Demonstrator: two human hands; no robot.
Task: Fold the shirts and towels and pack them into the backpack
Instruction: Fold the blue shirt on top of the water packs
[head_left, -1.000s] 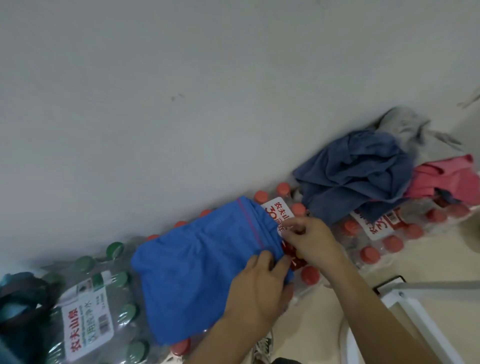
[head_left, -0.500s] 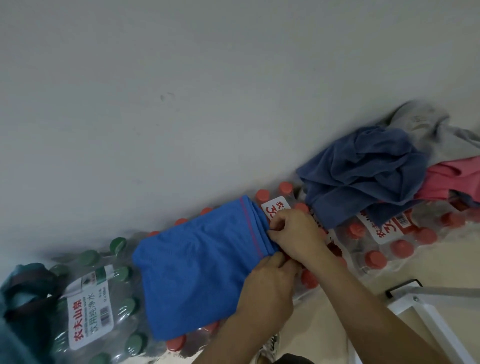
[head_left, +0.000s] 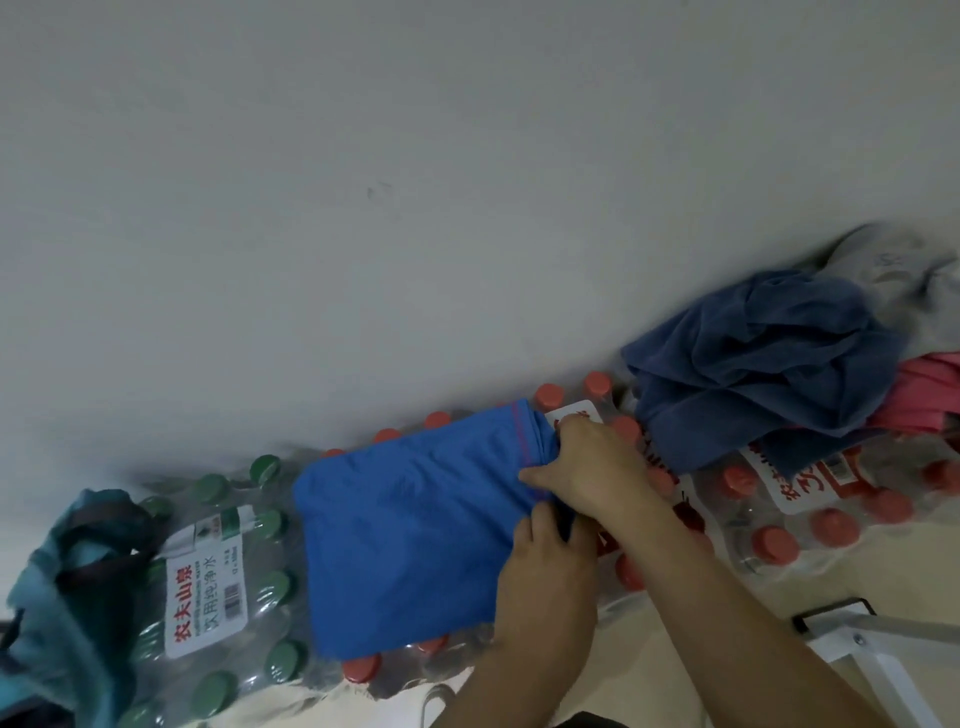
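Far left: slumped teal fabric backpack (head_left: 57, 587). Next: shrink-wrapped pack of green-capped water bottles (head_left: 218, 587). Centre: bright blue folded smooth-knit garment (head_left: 410, 535), flat across bottle caps, long axis parallel to wall, stitched hem end rightward. Left hand (head_left: 550, 571), fingers curled, gripping near right corner; right hand (head_left: 597, 467) pinching hem edge, thumb extended. Right: red-capped bottle pack (head_left: 831, 514) bearing crumpled navy terry towel (head_left: 763, 358).

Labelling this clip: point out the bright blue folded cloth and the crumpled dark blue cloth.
bright blue folded cloth (head_left: 410, 540): head view, middle of its flat face.
crumpled dark blue cloth (head_left: 753, 364): head view, middle of the heap.
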